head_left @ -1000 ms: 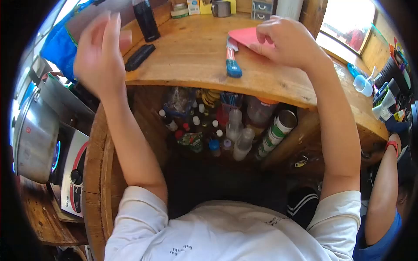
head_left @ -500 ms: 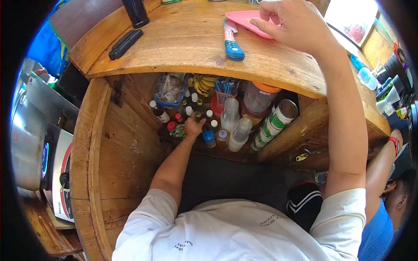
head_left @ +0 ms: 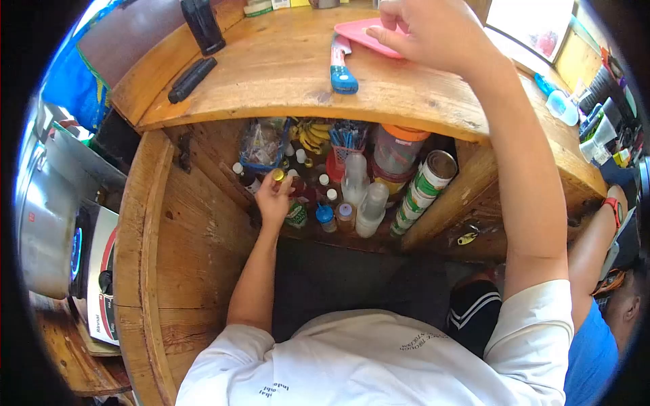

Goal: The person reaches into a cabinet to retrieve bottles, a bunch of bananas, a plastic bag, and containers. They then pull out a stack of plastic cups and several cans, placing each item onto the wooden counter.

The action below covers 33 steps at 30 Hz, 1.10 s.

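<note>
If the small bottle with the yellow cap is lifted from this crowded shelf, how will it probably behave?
The yellow-capped bottle is small, so probably light; the left hand wraps it easily. It looks rigid, not floppy. Neighbouring bottles stand close, so it may knock one over.

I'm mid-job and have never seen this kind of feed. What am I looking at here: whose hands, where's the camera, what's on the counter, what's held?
There is no machine: a person works with bare hands, and the single camera sits on their head, looking down. The left hand reaches into the shelf under the wooden counter and closes on a yellow-capped bottle. The right hand rests on a pink board on the counter, beside a blue-handled knife; whether it grips is unclear. The arm at the right edge belongs to another person.
</note>
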{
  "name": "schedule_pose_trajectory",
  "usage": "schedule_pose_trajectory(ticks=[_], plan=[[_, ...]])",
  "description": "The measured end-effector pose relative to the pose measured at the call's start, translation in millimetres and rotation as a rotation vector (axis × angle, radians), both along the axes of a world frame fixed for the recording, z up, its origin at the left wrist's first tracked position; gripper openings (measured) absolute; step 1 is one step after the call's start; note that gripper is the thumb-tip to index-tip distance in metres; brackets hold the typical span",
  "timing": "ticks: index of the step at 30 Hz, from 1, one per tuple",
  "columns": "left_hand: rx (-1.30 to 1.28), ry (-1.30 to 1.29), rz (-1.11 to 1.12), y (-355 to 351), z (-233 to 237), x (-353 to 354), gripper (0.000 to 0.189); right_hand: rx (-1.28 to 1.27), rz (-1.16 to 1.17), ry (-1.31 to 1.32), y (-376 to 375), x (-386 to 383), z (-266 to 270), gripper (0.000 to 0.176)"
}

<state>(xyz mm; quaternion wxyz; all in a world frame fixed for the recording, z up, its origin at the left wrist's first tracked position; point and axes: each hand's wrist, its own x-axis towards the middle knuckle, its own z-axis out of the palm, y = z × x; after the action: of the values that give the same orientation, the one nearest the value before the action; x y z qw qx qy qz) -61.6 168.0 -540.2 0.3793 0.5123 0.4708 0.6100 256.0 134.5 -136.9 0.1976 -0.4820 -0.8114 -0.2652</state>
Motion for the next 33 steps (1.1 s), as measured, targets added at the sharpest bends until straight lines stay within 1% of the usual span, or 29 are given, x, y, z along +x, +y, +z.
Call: schedule_pose_trajectory(ticks=[1,3,4,5,6,7,8,9,10,11,12,13,14,15,16,17,18,19,20,21,22,23,26,27,28,29,30,31,33], plan=[[0.051,0.017,0.029,-13,25,-2,0.026,-0.022,-0.033,0.003,3,0,0,0.037],[0.122,0.023,0.011,-39,79,-7,0.026,-0.006,-0.037,0.013,9,2,-5,0.034],[0.119,0.086,0.011,-53,107,-11,0.026,0.041,0.015,0.023,15,5,-14,0.037],[0.150,0.106,-0.032,-66,128,-18,0.030,0.088,0.069,0.030,18,6,-16,0.041],[0.121,0.148,-0.059,-82,158,-22,0.029,0.086,0.084,0.018,11,2,-12,0.040],[0.145,0.151,-0.095,-95,183,-27,0.027,0.096,0.089,0.013,9,1,-10,0.040],[0.183,0.194,-0.125,-109,209,-32,0.026,0.114,0.211,0.022,9,-1,-10,0.040],[0.162,0.159,-0.118,-118,227,-35,0.026,0.131,0.334,0.032,10,-2,-12,0.040],[0.154,0.181,-0.104,-129,247,-40,0.025,0.117,0.419,0.038,15,0,-14,0.035],[0.145,0.203,-0.093,-137,263,-46,0.024,0.119,0.425,0.037,12,-3,-13,0.035],[0.147,0.203,-0.087,-143,273,-53,0.024,0.049,0.519,0.065,7,-6,-13,0.034],[0.159,0.145,-0.139,-149,280,-60,0.026,-0.020,0.615,0.091,1,-11,-12,0.032],[0.172,0.085,-0.188,-154,285,-65,0.028,-0.061,0.661,0.121,-8,-17,-12,0.024],[0.172,0.079,-0.176,-160,286,-67,0.028,-0.183,0.795,0.253,-20,-23,-14,0.019],[0.213,0.017,-0.260,-167,288,-71,0.031,-0.305,0.924,0.388,-35,-29,-16,0.015],[0.260,-0.044,-0.336,-171,288,-76,0.034,-0.671,0.971,0.515,-57,-31,-18,0.013],[0.265,-0.065,-0.343,-177,286,-77,0.039,-0.818,1.304,0.299,-70,-40,-22,0.014],[0.259,-0.063,-0.321,-185,286,-76,0.039,-0.977,1.528,0.219,-104,-56,-40,0.017],[0.275,-0.086,-0.334,-194,286,-71,0.038,-1.206,1.738,0.110,-138,-73,-58,0.023],[0.294,-0.109,-0.355,-196,286,-69,0.037,-1.460,1.885,-0.036,-171,-89,-76,0.029],[0.278,-0.103,-0.336,-199,284,-70,0.040,-1.700,1.908,-0.325,-188,-94,-85,0.041],[0.253,-0.112,-0.310,-204,283,-69,0.040,-1.730,1.931,-0.323,-185,-95,-90,0.041],[0.372,-0.025,-0.231,-198,296,-72,0.041,-1.302,1.531,0.032,-158,-88,-98,0.016],[0.414,0.011,-0.278,-194,305,-83,0.041,-1.054,1.475,-0.163,-142,-93,-64,0.018],[0.468,0.012,-0.329,-188,319,-93,0.041,-0.776,1.337,-0.218,-132,-84,-39,0.022],[0.513,-0.014,-0.367,-183,335,-98,0.041,-0.505,1.147,-0.115,-127,-77,-30,0.018],[0.558,-0.039,-0.406,-178,351,-102,0.041,-0.269,0.893,-0.031,-121,-69,-22,0.014],[0.572,-0.066,-0.381,-170,370,-106,0.043,-0.123,0.639,0.046,-115,-62,-13,0.010],[0.601,-0.119,-0.329,-154,409,-113,0.045,-0.167,0.706,0.443,-44,-44,12,0.016]])
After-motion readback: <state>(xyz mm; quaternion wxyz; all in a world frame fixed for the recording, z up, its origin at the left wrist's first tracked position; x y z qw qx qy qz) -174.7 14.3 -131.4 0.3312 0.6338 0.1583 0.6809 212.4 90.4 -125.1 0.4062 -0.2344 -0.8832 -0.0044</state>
